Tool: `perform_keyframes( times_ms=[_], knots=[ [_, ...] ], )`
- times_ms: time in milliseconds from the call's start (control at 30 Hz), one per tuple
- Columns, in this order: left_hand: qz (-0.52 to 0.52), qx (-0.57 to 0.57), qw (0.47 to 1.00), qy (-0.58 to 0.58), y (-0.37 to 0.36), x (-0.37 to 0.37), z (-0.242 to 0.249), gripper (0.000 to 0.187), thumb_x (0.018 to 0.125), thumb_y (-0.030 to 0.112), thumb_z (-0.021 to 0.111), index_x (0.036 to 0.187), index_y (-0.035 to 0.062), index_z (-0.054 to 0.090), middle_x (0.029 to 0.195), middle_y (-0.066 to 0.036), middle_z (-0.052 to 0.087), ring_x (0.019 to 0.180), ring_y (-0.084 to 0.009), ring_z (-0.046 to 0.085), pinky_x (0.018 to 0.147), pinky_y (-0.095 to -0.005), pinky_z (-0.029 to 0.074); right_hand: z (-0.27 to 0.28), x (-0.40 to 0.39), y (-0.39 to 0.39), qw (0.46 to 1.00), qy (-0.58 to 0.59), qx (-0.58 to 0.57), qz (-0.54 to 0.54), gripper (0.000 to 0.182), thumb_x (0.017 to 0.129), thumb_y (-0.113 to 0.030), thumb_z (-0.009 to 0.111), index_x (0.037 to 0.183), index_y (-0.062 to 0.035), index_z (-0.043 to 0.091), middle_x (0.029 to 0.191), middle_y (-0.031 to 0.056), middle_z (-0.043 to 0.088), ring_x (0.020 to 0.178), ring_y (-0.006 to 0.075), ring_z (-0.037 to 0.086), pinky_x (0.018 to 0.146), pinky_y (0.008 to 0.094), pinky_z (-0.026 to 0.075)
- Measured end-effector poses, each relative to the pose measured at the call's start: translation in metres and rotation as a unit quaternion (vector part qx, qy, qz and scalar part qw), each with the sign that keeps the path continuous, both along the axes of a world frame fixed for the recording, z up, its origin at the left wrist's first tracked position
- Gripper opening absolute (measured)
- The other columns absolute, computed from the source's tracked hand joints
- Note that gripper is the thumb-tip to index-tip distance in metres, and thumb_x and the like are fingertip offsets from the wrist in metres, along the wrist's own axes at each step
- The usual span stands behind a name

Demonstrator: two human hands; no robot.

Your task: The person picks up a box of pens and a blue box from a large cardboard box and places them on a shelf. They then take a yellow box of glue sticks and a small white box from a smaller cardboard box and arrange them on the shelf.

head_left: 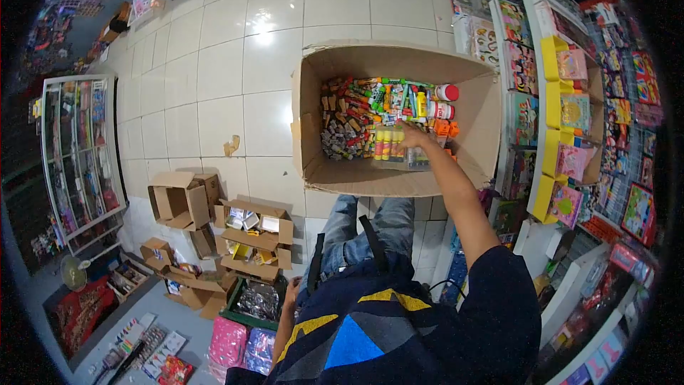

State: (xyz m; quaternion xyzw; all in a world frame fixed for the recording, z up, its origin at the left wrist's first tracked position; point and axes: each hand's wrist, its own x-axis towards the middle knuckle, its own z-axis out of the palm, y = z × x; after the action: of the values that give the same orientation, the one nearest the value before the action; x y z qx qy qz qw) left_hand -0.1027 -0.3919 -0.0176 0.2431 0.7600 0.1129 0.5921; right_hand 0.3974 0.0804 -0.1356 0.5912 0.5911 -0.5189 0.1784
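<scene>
A large cardboard box [399, 60] stands open on the floor in front of me, with many small stationery items inside. My right hand [412, 135] reaches down into it, its fingers apart at the right end of a row of yellow-capped tubes [387, 144]. Whether the fingertips touch the tubes is hard to see. Close by lie a yellow bottle [421, 105], a red-lidded white jar [447, 93] and orange pieces [447, 128]. My left hand [291, 292] hangs low beside my leg, near a dark crate [256, 301] of plastic-wrapped goods; its fingers are mostly hidden.
Several smaller open cartons [253, 232] stand on the floor to my left. Pink packs [228, 342] lie beside the crate. Shelves [516, 64] with books and yellow bins [552, 121] line the right side. A glass display case [82, 150] stands at the left.
</scene>
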Motion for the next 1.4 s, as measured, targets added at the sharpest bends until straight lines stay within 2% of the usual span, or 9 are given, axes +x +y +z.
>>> perform_keyframes(
  times_ms=[300,567,700,733,833,1000,1200,1300,1400],
  knots=[
    [0.020,-0.018,1.000,0.014,0.080,0.053,0.024,0.043,0.087,0.038,0.061,0.115,0.0060,0.053,0.105,-0.014,0.062,0.092,-0.0194,0.059,0.075,-0.0322,0.047,-0.035,0.009,-0.001,0.986,0.130,-0.062,-0.087,0.110,0.053,-0.034,0.087,0.140,-0.0065,0.026,0.141,0.0188,0.034,0.130,0.0311,0.034,0.106,0.0371,0.031],
    [0.032,-0.024,0.999,0.025,0.121,0.068,0.028,0.042,0.087,0.040,0.060,0.116,0.0104,0.053,0.104,-0.010,0.062,0.087,-0.0171,0.060,0.066,-0.0294,0.047,-0.062,0.003,-0.024,0.989,0.093,0.113,-0.008,0.092,0.056,-0.031,0.086,0.132,-0.0050,0.042,0.134,0.0144,0.042,0.123,0.0299,0.039,0.104,0.0386,0.032],
    [0.008,0.009,1.000,-0.012,0.124,0.064,0.013,0.041,0.087,0.039,0.060,0.117,0.0112,0.054,0.102,-0.008,0.062,0.085,-0.0159,0.059,0.066,-0.0297,0.047,-0.054,-0.006,-0.025,0.972,0.187,0.140,-0.007,0.084,0.057,-0.035,0.085,0.128,-0.0096,0.049,0.128,0.0110,0.048,0.123,0.0298,0.038,0.106,0.0375,0.030],
    [0.000,0.023,1.000,-0.019,0.126,0.065,0.013,0.041,0.088,0.039,0.060,0.117,0.0111,0.055,0.102,-0.008,0.062,0.085,-0.0157,0.059,0.067,-0.0297,0.047,-0.053,-0.013,-0.027,0.963,0.229,0.118,-0.076,0.077,0.060,-0.034,0.084,0.127,-0.0138,0.051,0.126,0.0094,0.052,0.120,0.0300,0.042,0.105,0.0366,0.031],
    [-0.026,0.015,0.999,-0.021,0.121,0.058,0.001,0.039,0.089,0.038,0.059,0.116,0.0107,0.058,0.101,-0.007,0.063,0.086,-0.0159,0.059,0.068,-0.0288,0.047,-0.023,-0.027,-0.033,0.972,0.086,0.208,-0.064,0.072,0.063,-0.032,0.083,0.126,-0.0153,0.053,0.123,0.0099,0.056,0.116,0.0261,0.047,0.102,0.0349,0.035],
    [-0.025,0.048,0.998,-0.028,0.113,0.044,-0.016,0.040,0.090,0.037,0.057,0.114,0.0057,0.060,0.103,-0.008,0.064,0.091,-0.0163,0.059,0.075,-0.0287,0.047,0.013,-0.021,-0.012,0.951,0.241,0.102,-0.165,0.073,0.065,-0.036,0.081,0.128,-0.0120,0.053,0.118,0.0135,0.060,0.108,0.0202,0.055,0.093,0.0331,0.042],
    [-0.083,0.083,0.993,-0.022,0.142,0.039,-0.034,0.035,0.091,0.033,0.057,0.110,0.0039,0.060,0.096,-0.007,0.064,0.091,-0.0161,0.060,0.077,-0.0280,0.047,0.101,-0.001,-0.003,0.893,0.216,0.090,-0.385,0.066,0.077,-0.041,0.070,0.131,-0.0080,0.049,0.113,0.0109,0.061,0.098,0.0218,0.060,0.087,0.0367,0.045],
    [-0.018,0.082,0.996,-0.004,0.174,0.036,-0.048,0.032,0.090,0.030,0.059,0.109,0.0048,0.060,0.096,-0.007,0.063,0.087,-0.0159,0.060,0.070,-0.0267,0.048,0.134,0.012,-0.012,0.798,0.317,0.005,-0.512,0.055,0.079,-0.042,0.067,0.123,-0.0104,0.054,0.105,0.0082,0.063,0.089,0.0190,0.061,0.083,0.0372,0.047],
    [0.053,0.242,0.967,0.057,0.227,0.048,-0.037,0.027,0.090,0.023,0.060,0.107,0.0036,0.057,0.097,-0.008,0.060,0.083,-0.0159,0.057,0.067,-0.0289,0.049,0.181,0.011,-0.030,0.691,0.431,-0.022,-0.579,0.045,0.083,-0.042,0.063,0.117,-0.0139,0.056,0.098,0.0052,0.063,0.084,0.0174,0.061,0.077,0.0340,0.049]
  ],
)
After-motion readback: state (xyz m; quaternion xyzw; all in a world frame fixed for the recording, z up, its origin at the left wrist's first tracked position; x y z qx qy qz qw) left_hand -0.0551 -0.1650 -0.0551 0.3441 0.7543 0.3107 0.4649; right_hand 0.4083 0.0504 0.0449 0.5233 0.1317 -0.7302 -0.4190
